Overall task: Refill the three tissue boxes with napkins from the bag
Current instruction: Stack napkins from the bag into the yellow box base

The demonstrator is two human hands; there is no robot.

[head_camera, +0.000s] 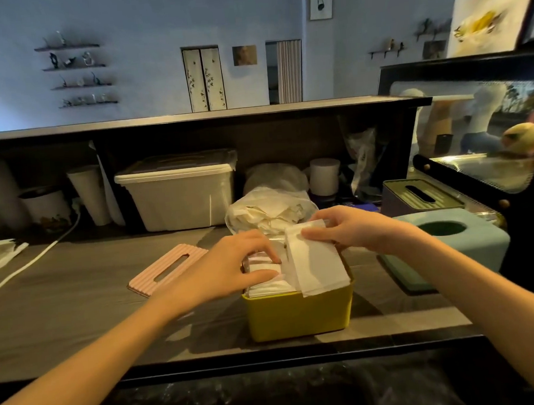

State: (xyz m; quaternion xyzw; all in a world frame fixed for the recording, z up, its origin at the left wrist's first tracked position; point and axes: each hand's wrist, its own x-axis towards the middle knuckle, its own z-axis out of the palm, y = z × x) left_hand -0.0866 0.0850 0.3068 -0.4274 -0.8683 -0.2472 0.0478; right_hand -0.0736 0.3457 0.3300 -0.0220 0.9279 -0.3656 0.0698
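Here my left hand (232,268) lies in the open yellow box (298,314), fingers fairly straight, pressing the stacked napkins (267,286) flat. My right hand (353,228) pinches one thin white napkin (317,265) at its top edge, draped over the box's far right side. The clear plastic bag (266,212) of crumpled napkins sits just behind. The ribbed pink lid (166,269) lies left on bare counter; a teal box (451,240) stands right.

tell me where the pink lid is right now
In the head view the pink lid lies flat on the counter, left of the yellow box, just beyond the left hand.
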